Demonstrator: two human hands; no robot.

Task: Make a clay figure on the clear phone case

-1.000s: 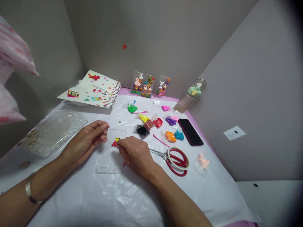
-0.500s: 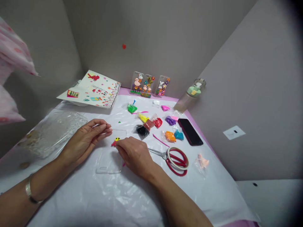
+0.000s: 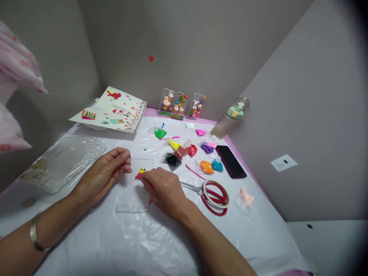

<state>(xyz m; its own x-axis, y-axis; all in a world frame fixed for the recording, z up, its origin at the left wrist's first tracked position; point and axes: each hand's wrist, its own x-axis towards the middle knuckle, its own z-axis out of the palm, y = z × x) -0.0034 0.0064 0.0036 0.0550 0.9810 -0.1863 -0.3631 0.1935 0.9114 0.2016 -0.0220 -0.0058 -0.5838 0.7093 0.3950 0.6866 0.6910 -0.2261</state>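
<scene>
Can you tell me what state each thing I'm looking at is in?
Clear phone case: lying flat
Yellow-and-red figure: over the case, partly hidden
Left hand: fingers curled, near the case
Right hand: fingertips at the figure
Scissors: lying flat, whether fully shut unclear
Phone: face up, screen dark
Bottle: lid on
Decorated cases: standing up
Orange clay: wrapped in clear plastic

Standing here, I note dim, diffuse room light. Grey wall [image 3: 201, 46] at 12 o'clock dull, darker toward 10. White sheet [image 3: 161, 239] shows patchy glare at 6 o'clock; soft shadow below the right hand [image 3: 165, 189]. Black, blurred edge from 1 to 3 o'clock.
</scene>
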